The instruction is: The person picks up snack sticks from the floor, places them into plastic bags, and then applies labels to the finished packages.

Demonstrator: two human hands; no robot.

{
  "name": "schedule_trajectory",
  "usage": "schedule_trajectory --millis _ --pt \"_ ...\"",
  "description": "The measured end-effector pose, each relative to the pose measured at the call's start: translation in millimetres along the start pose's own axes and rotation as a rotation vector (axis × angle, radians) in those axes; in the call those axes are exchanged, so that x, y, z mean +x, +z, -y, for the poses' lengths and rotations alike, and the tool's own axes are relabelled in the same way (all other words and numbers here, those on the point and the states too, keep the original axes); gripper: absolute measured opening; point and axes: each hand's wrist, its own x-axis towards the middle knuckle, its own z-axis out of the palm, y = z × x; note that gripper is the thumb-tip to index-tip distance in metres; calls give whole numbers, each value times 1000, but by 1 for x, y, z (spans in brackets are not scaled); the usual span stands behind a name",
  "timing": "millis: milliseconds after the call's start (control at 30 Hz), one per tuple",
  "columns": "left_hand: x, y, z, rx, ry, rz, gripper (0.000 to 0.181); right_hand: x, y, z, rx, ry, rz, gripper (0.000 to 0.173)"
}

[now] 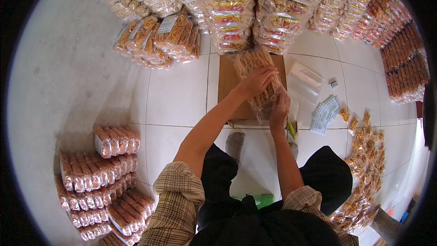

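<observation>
A clear plastic bag of light-brown stick-shaped snacks (254, 62) lies slantwise over a brown cardboard box (228, 85). Across the bag's upper side rests my left hand (258, 79), its fingers bent over the right edge. My right hand (280, 107) grips the loose plastic at the near right end. Its fingertips are partly hidden by the film. Right of the box lie flat clear plastic bags (306, 80) and several green-and-white printed labels (325, 112). A yellow-green hand tool, perhaps a stapler (292, 130), sits on the tiles by my right wrist.
Tall stacks of bagged snacks (227, 17) stand just beyond the box. Orange snack bags (160, 39) are piled at far left, brown packs (99, 174) near left by the wall. Small snack packets (365, 164) spread at right. A small box (333, 82) lies on the tiles.
</observation>
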Motion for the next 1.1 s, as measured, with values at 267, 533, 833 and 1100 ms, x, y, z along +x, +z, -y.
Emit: schedule_trajectory --millis 267,533,833,1100 --pt "2 -1 1 95 53 25 25 8 6 7 89 360 -32 20" --pt "-4 -2 3 270 74 163 40 7 23 7 73 234 -144 25" --pt "-4 3 -8 374 79 269 45 11 8 12 30 567 130 29" --pt "-7 -1 -5 437 100 282 44 -24 6 23 76 261 -158 33"
